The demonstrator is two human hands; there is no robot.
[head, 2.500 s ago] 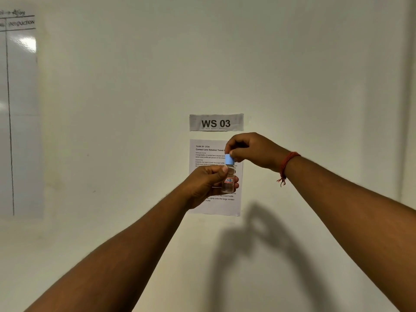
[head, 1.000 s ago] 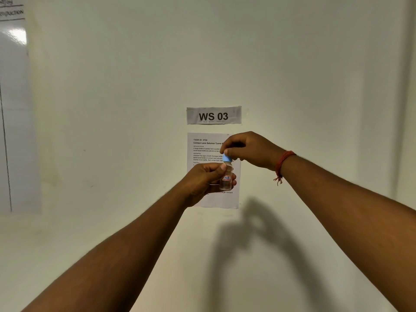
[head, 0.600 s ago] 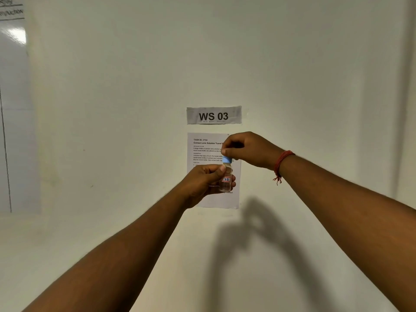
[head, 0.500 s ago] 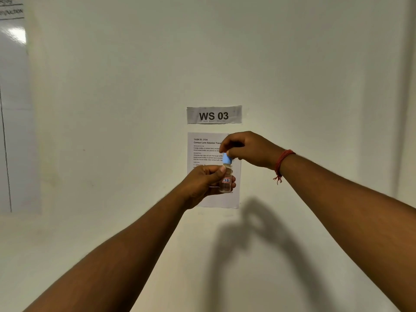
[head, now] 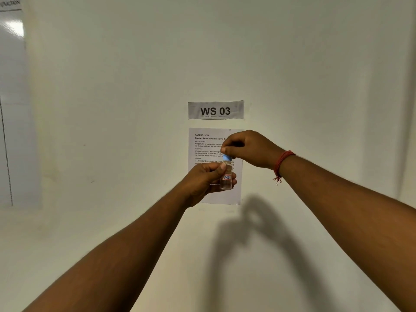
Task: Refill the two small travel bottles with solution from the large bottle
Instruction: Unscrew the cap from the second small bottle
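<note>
Two hands up w/ one small bottle, upright, in front of the wall sheet. Left hand wrapped round its body; right hand pinching the blue cap on top. Red thread on right wrist.

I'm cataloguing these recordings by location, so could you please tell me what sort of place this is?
Probably a numbered workstation in a data-collection or test room: a "WS 03" sign on a plain wall, a printed task sheet taped beneath it, and a whiteboard at far left.
</note>
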